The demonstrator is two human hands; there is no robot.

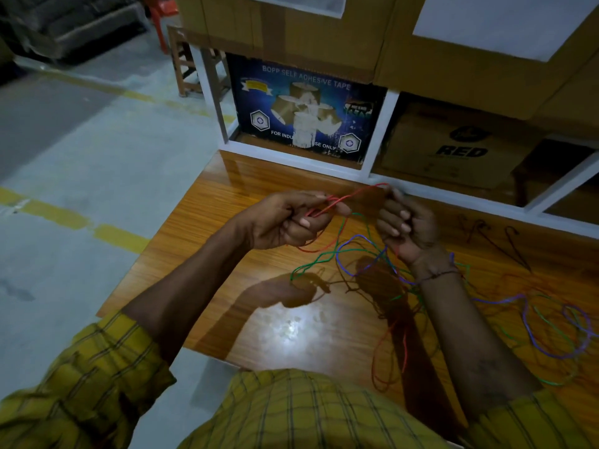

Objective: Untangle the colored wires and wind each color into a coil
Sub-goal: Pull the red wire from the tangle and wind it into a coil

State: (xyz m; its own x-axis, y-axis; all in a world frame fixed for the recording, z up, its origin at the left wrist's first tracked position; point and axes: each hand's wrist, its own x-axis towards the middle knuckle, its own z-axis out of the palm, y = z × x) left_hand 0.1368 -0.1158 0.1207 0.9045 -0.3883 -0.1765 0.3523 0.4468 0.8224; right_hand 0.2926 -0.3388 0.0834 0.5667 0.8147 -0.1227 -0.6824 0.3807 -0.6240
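Both hands are raised over a glossy wooden table (259, 328). My left hand (285, 220) curls its fingers round a few loops of red wire (353, 195). The red wire runs up and right to my right hand (405, 223), which pinches it at the fingertips. Below the hands a green wire (316, 261) and a purple wire (348, 244) hang in tangled loops with more red wire. Further purple and green loops (551, 332) lie on the table at the right.
White shelving (379, 131) at the table's far edge holds a blue adhesive-tape carton (304, 108) and a brown carton (460, 147). Cardboard boxes stack above. Dark hooked marks (512, 241) lie at the table's far right. Grey floor with yellow lines lies left.
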